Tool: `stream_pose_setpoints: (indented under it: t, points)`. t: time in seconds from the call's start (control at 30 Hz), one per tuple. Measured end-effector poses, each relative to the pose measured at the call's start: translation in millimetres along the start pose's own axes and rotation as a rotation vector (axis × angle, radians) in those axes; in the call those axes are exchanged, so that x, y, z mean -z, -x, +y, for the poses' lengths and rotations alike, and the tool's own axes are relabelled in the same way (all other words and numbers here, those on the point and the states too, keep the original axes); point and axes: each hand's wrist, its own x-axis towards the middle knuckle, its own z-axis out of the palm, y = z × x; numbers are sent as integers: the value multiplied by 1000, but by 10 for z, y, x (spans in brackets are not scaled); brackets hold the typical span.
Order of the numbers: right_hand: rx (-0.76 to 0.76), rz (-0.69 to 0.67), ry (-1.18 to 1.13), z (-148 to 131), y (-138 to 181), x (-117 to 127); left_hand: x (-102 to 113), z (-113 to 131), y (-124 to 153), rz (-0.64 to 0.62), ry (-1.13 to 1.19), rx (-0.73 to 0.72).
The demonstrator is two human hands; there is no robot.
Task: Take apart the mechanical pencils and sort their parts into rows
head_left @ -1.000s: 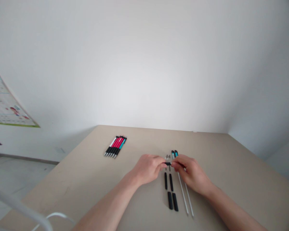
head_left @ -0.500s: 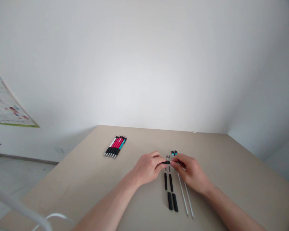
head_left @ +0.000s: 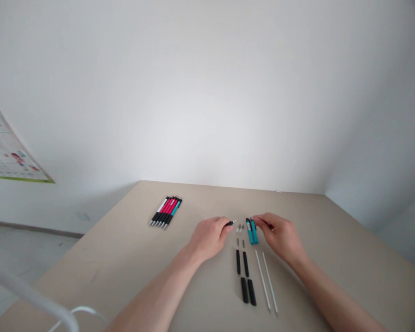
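Observation:
My left hand [head_left: 210, 235] is closed around a small black pen part [head_left: 230, 223], whose thin light tip points to the right. Most of that part is hidden by the fingers. At the top end of the right-hand teal pen barrel [head_left: 254, 233], my right hand [head_left: 279, 234] has its thumb and fingers pinched together. A second teal pen barrel [head_left: 250, 233] lies just left of it. Between the hands are two small grey pen tips [head_left: 239, 227] and two springs [head_left: 238, 242]. Two thin black tubes [head_left: 238, 262] lie nearer me.
Two thick black grips [head_left: 244, 290] and two white ink refills [head_left: 263, 280] lie in front on the beige table [head_left: 131, 258]. Several assembled pens [head_left: 166, 211] lie side by side at the back left. A white cable [head_left: 31, 290] curves at the lower left.
My hands have moved apart. My left hand keeps the black part and has shifted slightly left; my right hand has let go of it and reached the teal barrels.

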Motion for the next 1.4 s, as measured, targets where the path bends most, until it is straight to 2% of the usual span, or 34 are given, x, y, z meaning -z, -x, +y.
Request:
stream_pose_setpoints:
  t: [0.13,0.2,0.3,0.5,0.63,0.77,0.87,1.0,1.2,1.4]
  points:
    - [25,-101,54,-49,-232,-96,3,-25,-16,26,-24,64]
    - [9,-97,44,-88,-296,-176,7,-41,-18,41,-25,96]
    - [18,-55,25,-129,-303,-288,6,-59,-17,56,-16,121]
    - [170,-122,49,-126,-250,-345,-19,-24,-25,68,60,133]
    - [214,-150,49,-124,-257,-331,-99,-36,-64,63,314,237]
    - [237,-187,80,-163,-252,-323,-182,-91,-104,-17,683,421]
    - [252,-227,124,-202,-246,-314,-191,-99,-114,-63,861,508]
    - [249,-279,185,-230,-250,-300,-176,-74,-112,-105,919,507]
    - [219,-337,286,-226,-252,-306,-205,-86,-110,-78,865,472]
    - [213,-342,280,-239,-248,-295,-224,-112,-99,-82,839,439]
